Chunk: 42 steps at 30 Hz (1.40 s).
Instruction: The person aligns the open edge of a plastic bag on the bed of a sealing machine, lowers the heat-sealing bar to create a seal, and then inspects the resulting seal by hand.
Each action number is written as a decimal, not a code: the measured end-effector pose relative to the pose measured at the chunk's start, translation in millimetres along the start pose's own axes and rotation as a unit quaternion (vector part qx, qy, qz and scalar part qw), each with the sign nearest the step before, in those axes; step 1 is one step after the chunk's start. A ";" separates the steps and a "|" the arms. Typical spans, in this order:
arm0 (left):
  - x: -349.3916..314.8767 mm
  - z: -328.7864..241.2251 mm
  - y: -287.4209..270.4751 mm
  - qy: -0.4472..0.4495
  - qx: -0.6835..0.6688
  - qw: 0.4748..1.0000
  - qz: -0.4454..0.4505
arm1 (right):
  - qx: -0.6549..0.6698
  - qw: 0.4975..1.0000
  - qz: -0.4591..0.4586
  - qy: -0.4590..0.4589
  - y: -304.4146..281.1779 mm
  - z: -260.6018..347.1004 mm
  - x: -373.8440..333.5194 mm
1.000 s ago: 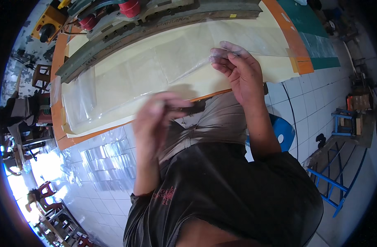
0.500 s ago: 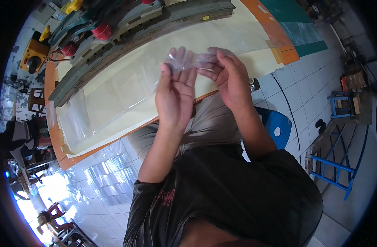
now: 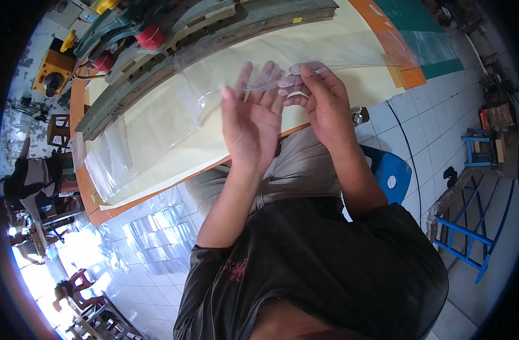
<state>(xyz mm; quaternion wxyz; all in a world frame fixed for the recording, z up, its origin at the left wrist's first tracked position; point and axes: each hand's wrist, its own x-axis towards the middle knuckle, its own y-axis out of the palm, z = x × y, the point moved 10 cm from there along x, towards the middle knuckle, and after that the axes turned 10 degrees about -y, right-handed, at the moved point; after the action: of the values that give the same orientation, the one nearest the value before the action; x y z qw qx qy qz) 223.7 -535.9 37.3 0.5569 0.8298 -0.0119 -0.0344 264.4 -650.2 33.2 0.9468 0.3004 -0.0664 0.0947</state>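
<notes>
A clear plastic film [image 3: 198, 85] stretches over the cream-covered table, running from behind my left fingers toward the far right. My right hand [image 3: 327, 105] pinches its near edge between thumb and fingers; some of the fingers show through the clear layer. Palm up, my left hand [image 3: 252, 124] has its fingers spread, with the film lying across or against the fingertips. Whether those fingertips press on it I cannot tell. More clear film [image 3: 109, 164] lies flat at the table's left end.
Along the table's far side runs a long metal bar [image 3: 214, 48], part of a machine with red knobs [image 3: 150, 37]. A yellow control box [image 3: 52, 68] stands at the left. Clear plastic pieces [image 3: 160, 241] cover floor tiles lower left. A blue seat [image 3: 398, 184] is at right.
The film now shows spread out to the left of my left hand, up to the metal bar. My left fingers have fanned apart, and the whole view has shifted slightly.
</notes>
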 end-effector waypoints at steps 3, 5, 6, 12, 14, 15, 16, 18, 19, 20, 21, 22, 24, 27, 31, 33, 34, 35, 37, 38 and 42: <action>11.6 14.5 0.8 -0.052 0.084 0.995 -0.007 | -0.004 1.000 0.007 -0.001 1.9 -0.4 -1.3; 19.9 19.5 -4.3 -0.064 0.100 0.993 -0.017 | -0.013 1.000 0.003 -0.004 1.8 0.3 -3.5; 21.9 22.5 -7.0 -0.075 0.117 0.990 -0.027 | -0.015 1.000 0.001 -0.006 1.7 1.0 -4.5; 23.9 17.1 -1.0 -0.059 0.120 0.989 -0.064 | -0.020 1.000 -0.002 -0.001 -1.9 0.1 -7.0; 25.2 16.9 -2.6 -0.059 0.111 0.991 -0.054 | -0.022 1.000 0.006 -0.005 -0.3 1.5 -6.9; 25.6 16.7 -2.1 -0.059 0.102 0.992 -0.044 | -0.052 0.999 0.014 -0.002 0.8 3.0 -6.9; 25.9 17.2 1.8 -0.058 0.102 0.992 -0.045 | -0.083 0.996 0.021 0.000 0.1 4.5 -6.7; 24.6 10.4 6.0 -0.022 0.108 0.990 -0.085 | -0.141 0.988 0.063 0.015 -4.4 3.6 -5.8; 26.4 9.7 5.1 -0.021 0.108 0.990 -0.086 | -0.198 0.974 0.104 0.029 -2.5 1.3 -6.8; 29.4 5.6 3.5 -0.006 0.104 0.991 -0.086 | -0.198 0.974 0.105 0.029 -2.9 3.2 -7.4; 30.6 1.4 2.3 0.009 0.101 0.991 -0.087 | -0.229 0.964 0.117 0.062 -2.1 0.2 -10.4; 29.6 -1.2 2.6 0.011 0.100 0.991 -0.088 | -0.259 0.952 0.130 0.097 -0.2 -1.9 -13.5; 27.0 -4.9 2.2 0.003 0.080 0.992 -0.095 | -0.353 0.917 0.145 0.116 2.4 9.6 -13.3; 26.8 -3.4 3.0 -0.033 0.111 0.993 -0.026 | -0.511 0.846 0.149 0.033 7.1 41.3 -5.9; 22.7 -4.0 -1.1 -0.040 0.139 0.989 -0.036 | -0.614 0.730 0.142 -0.265 55.8 95.7 2.3; 20.3 -2.3 2.3 -0.039 0.168 0.985 -0.015 | -0.649 0.626 0.193 -0.386 80.3 97.7 -2.5; 19.3 0.4 4.1 -0.036 0.167 0.985 -0.016 | -0.648 0.626 0.197 -0.387 78.6 94.0 1.9; 15.9 -1.0 7.5 -0.008 0.204 0.979 -0.024 | -0.662 0.604 0.204 -0.394 78.1 86.9 6.5; 6.8 -5.5 8.0 0.021 0.247 0.968 -0.042 | -0.673 0.582 0.216 -0.401 74.9 75.6 16.7; 2.0 -6.9 5.5 0.026 0.246 0.968 -0.045 | -0.676 0.573 0.215 -0.411 72.2 73.2 21.4; -17.8 -7.5 -11.7 0.037 0.199 0.979 -0.020 | -0.681 0.607 0.153 -0.380 51.7 76.2 40.7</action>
<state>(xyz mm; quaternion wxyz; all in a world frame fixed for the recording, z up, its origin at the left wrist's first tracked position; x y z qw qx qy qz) 206.2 -523.6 30.1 0.3801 0.9247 0.0187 -0.0116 287.5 -647.4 131.2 0.7399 -0.4362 -0.5104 0.0429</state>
